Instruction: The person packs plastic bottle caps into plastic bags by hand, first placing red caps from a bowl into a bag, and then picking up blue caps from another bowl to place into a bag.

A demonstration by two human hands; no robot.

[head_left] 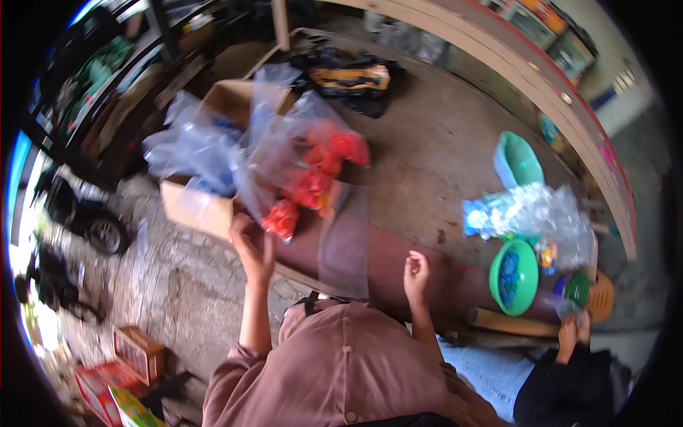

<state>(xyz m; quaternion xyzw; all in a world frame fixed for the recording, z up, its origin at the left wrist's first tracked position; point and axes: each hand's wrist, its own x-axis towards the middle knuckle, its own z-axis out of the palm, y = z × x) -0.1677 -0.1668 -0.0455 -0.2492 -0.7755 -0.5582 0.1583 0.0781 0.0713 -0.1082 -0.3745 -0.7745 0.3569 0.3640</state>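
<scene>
My left hand [252,249] has its fingers apart, beside the front corner of a cardboard box [199,212] and close to a bunch of red pieces [282,219]. More red pieces [324,160] lie behind it, partly under clear plastic bags [274,135]. A flat clear plastic bag [343,245] lies on the brown table between my hands. My right hand [417,276] is above the table's near side, to the right of that flat bag, with its fingers curled together. Whatever is between those fingers, if anything, is too small to make out.
To the right, a green bowl [526,277] holds blue pieces. Behind it lie a clear plastic bag [544,213] and a teal basin [523,160]. A co-worker's hands [571,334] are at the table's right end. A black-wrapped bundle [352,78] sits at the back.
</scene>
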